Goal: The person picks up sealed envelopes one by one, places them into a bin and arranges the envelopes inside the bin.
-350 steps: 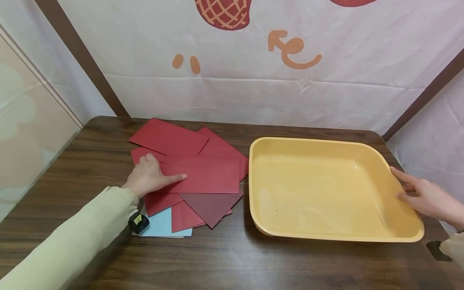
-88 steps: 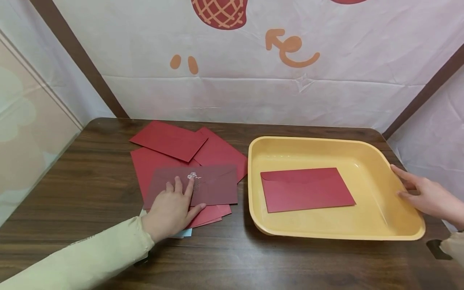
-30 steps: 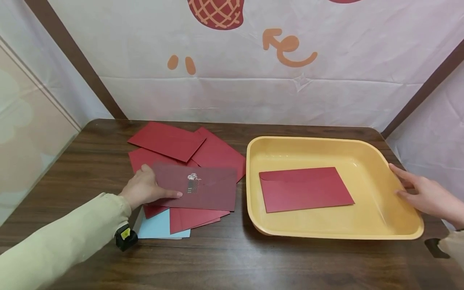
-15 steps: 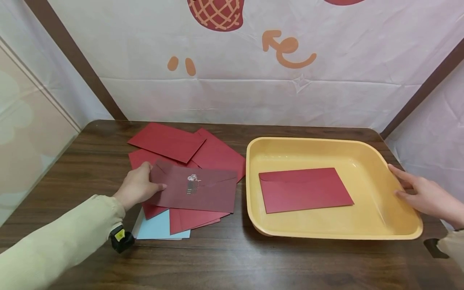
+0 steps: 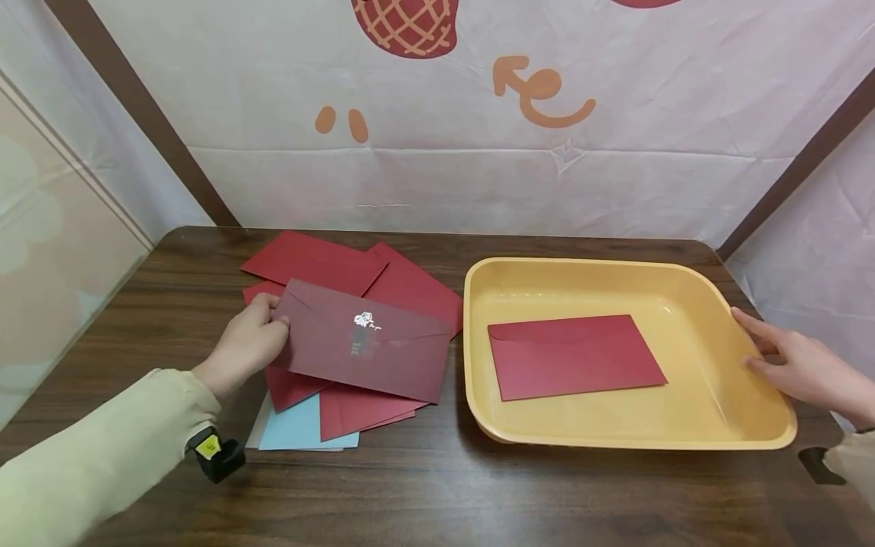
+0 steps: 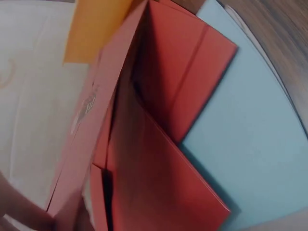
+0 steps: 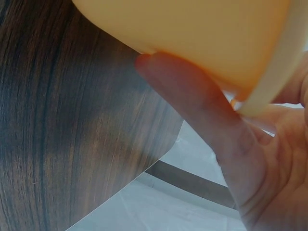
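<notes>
Backdrop (image 5: 437, 182) material, pale and creased with red and orange prints, hangs behind the far edge of the brown wood-grain tabletop (image 5: 437, 501). On the tabletop's right half sits a yellow tray (image 5: 704, 365), its left wall standing between the tray's inside and a loose pile of red envelopes (image 5: 420, 292). The pile spreads on the left half, its right corner just beside the tray; whether they touch is unclear.

A maroon envelope (image 5: 403, 353) slants over the pile, hiding much of its middle. The left hand (image 5: 241, 346) pinches it at its left edge, thumb on top. Inside the tray, a single red envelope (image 5: 577, 361) lies flat. The right hand (image 5: 803, 370) grips the tray's right rim, fingers and thumb to either side. A light blue paper piece (image 5: 292, 425) pokes out from under the pile's near side. A black device (image 5: 215, 456) with a yellow mark sits at the left wrist.

From the head, the maroon envelope shows its printed face; the left wrist view catches it nearly edge-on, tilted up from the red ones, with a dark gap beneath. The right wrist view alone shows one digit lying along the yellow wall and the tabletop corner below.
</notes>
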Demonstrator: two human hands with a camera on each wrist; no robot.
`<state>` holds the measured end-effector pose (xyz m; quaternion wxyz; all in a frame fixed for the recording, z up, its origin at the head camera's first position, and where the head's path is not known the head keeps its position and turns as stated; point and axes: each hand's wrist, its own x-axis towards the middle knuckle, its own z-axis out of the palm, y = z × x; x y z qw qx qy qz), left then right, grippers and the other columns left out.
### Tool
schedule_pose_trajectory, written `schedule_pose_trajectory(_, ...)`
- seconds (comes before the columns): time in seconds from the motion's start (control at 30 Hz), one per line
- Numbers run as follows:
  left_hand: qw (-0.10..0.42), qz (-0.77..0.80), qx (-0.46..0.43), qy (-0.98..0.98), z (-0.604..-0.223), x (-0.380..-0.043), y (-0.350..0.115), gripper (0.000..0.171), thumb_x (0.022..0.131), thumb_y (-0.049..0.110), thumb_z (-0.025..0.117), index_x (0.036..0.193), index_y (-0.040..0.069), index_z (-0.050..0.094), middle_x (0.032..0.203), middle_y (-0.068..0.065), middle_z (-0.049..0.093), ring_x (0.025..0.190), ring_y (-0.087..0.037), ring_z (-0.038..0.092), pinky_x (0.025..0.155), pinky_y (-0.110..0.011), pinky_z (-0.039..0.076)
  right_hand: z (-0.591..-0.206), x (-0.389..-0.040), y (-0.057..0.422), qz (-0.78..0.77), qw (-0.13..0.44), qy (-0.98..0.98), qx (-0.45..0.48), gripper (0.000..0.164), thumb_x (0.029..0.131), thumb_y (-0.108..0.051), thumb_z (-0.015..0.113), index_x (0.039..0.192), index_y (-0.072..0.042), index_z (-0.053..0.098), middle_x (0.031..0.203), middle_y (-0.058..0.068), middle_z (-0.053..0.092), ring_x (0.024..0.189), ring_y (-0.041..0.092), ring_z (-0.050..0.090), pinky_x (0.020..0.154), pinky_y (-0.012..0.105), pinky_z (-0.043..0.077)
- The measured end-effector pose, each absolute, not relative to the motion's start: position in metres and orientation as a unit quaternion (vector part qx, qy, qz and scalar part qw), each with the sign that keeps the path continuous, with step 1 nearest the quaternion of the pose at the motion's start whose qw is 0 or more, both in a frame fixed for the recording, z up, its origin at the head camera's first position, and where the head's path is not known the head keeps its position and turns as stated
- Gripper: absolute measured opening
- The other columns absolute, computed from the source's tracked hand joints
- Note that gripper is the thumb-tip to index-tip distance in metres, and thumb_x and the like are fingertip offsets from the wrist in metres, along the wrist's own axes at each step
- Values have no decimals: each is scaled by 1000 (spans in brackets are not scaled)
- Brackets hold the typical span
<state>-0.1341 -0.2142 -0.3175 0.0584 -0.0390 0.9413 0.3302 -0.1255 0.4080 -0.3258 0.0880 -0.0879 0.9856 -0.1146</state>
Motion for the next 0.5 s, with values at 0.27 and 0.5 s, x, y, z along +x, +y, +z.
schedule_pose_trajectory(0.27,57,409,-75,908,-301,-134,-212,45,96,18,20,128,-13,27,116,-28,40,102,-37,43,77,-37,41,-324,-125,407,-121,94,985,-81,73,87,-10,60,141,10,14,96,34,62,82,42,64,55,23,45)
schedule_pose_trajectory(0.5,54,451,-75,888,-285,-139,-217,47,97,21,17,130,-13,23,119,-26,38,102,-32,45,73,-30,42,-323,-124,405,-120,99,985,-77,74,87,-10,60,141,11,14,98,36,60,82,42,64,55,24,45)
